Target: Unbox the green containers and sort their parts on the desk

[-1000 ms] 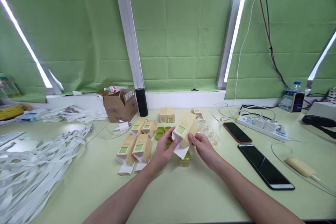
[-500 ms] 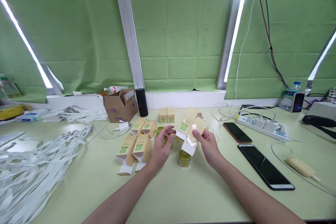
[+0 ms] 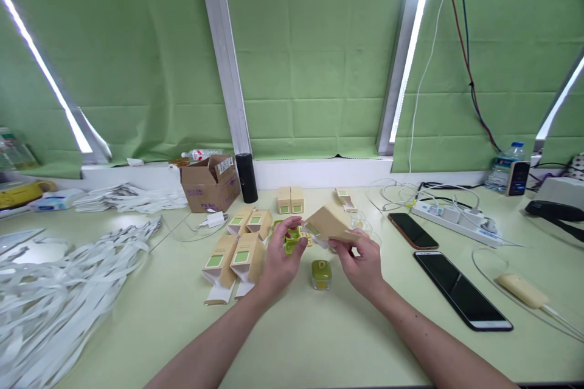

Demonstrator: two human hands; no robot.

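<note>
A clear square jar with a green lid (image 3: 322, 275) is standing on the pale green table (image 3: 292, 340). Beyond it, the fingers of the right hand (image 3: 367, 261) are pinching a tan card carton (image 3: 329, 223) aloft, its long axis running roughly crosswise, its white-flapped end pointing leftward. The left hand (image 3: 280, 258) is curving spread fingers beside that end, contact being unclear, and partly hiding square green pieces (image 3: 291, 245).
</note>
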